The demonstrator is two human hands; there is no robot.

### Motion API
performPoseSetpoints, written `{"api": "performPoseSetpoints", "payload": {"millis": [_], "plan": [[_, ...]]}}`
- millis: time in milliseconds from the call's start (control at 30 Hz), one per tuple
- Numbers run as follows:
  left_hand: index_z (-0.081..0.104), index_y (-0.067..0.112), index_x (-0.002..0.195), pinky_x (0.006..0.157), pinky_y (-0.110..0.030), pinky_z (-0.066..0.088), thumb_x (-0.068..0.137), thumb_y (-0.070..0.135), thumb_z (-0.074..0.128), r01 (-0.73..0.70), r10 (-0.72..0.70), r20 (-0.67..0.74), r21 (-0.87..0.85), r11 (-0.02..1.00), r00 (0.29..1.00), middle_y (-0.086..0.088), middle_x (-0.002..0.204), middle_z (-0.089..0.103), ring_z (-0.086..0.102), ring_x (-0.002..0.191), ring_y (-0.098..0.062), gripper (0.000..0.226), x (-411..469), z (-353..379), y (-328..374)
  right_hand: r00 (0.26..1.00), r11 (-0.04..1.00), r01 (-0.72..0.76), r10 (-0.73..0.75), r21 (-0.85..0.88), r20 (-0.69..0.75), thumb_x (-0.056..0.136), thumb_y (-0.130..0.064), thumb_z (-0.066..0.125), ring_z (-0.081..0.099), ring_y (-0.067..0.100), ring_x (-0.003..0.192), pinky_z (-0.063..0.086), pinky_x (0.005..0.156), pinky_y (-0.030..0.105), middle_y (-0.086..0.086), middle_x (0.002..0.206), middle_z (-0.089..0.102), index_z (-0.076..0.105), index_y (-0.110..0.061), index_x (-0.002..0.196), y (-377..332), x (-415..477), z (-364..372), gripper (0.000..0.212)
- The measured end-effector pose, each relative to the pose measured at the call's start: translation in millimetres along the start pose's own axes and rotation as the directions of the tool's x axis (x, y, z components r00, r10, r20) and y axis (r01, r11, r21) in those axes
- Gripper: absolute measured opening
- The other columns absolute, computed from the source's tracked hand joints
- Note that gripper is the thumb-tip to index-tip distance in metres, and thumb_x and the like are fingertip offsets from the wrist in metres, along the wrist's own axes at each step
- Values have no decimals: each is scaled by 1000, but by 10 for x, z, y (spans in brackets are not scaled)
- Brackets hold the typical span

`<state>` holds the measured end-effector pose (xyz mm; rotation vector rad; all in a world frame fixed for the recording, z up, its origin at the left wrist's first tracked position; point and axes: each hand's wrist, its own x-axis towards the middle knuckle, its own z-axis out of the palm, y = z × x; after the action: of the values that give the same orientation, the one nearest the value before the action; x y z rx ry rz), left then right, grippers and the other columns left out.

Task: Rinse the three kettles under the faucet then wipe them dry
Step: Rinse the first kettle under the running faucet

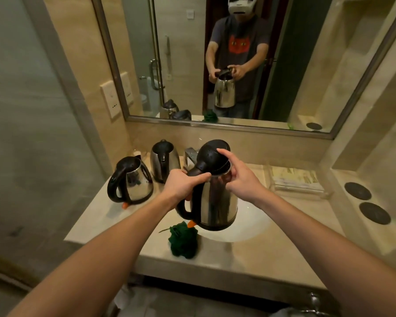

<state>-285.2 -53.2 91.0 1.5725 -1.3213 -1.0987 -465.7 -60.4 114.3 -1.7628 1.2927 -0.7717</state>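
At the near edge of the worktop [238, 259] a bunched green cloth [183, 241] is laid, just beside the basin's rim. Above the basin [251, 227], clear of it and roughly upright, the held kettle [217, 202] is carried in both hands. Its steel body is judged stiff but smooth, and slippery once wet. Its weight cannot be told, since the inside is hidden. The black plastic handle is judged the surest place to take hold, as the polished wall offers little purchase.

The left hand [183, 184] is wrapped round the top of that handle, with the forearm reaching in from the lower left. The right hand [240, 177] is brought in from the right with its fingers curled. The front edge of the raised lid [213, 156] is pinched between the forefinger above and the thumb below, near the rim. The lid is judged light and hinged, so a fingertip hold is thought enough there.

Farther back, at the worktop's left end, 2 more kettles are stood close together. An open kettle [133, 181] is placed nearer the left edge, and a closed kettle [163, 161] is set behind it, toward the back-left corner. The faucet [191, 155] is partly hidden behind the held kettle — no running water can be seen.
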Motion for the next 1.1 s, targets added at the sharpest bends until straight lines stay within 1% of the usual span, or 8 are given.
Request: {"api": "performPoseSetpoints", "payload": {"millis": [133,233,367,500,700,867,967,1100], "plan": [[65,7,81,42,-15,39,75,36,78,-18,18,1,19,1000,1000,4,60,60,56,45,-4,32,237,-41,-34,998,993,-58,57,107,8,78,18,55,56,14,101,53,67,17,-1,108,55,39,-37,144,-41,176,-45,88],[63,9,81,44,-16,41,76,37,76,-25,24,6,41,999,1000,4,62,61,57,49,-6,31,415,-69,-31,998,988,-55,57,143,-15,79,17,53,52,11,74,45,56,15,-1,79,49,40,-36,143,-106,309,-5,83],[62,12,78,44,-16,40,79,36,75,-31,30,26,45,998,999,4,63,61,57,53,-8,28,619,-133,-40,1000,994,2,1,107,-29,80,18,54,53,7,89,51,66,11,-9,96,51,45,-37,132,-227,523,82,76],[62,13,78,42,-13,39,79,34,75,-32,31,53,27,999,998,5,61,61,56,47,-6,25,767,-186,-129,999,995,38,-38,-95,-1,79,7,60,49,22,123,51,99,37,2,128,49,48,-42,134,-272,680,155,74],[66,11,87,48,-19,45,78,38,75,4,-7,72,49,999,997,0,71,66,61,60,-10,30,964,-200,-295,987,813,146,-156,-564,31,89,-12,60,49,11,84,48,64,19,-6,102,41,32,-52,143,-312,705,226,74],[66,8,85,70,-37,59,70,48,77,-1,-10,112,102,995,994,-7,78,70,69,72,-18,43,1107,-171,-368,934,976,110,-166,-189,-315,86,-7,61,42,7,76,37,62,17,-8,87,43,47,-34,139,-27,772,143,61],[66,12,87,77,-39,58,70,49,76,41,-52,115,95,995,992,-2,81,71,69,77,-16,42,1188,-110,-462,897,995,-34,72,94,-436,95,-16,56,47,15,84,43,63,23,0,95,50,48,-28,138,217,910,41,45],[68,16,84,77,-39,57,63,57,75,74,-85,116,94,993,990,2,76,71,70,77,-15,47,1265,-19,-530,848,881,-289,417,374,-328,103,-33,40,52,21,93,50,68,30,8,112,53,45,-20,141,564,1106,-105,40]]}}
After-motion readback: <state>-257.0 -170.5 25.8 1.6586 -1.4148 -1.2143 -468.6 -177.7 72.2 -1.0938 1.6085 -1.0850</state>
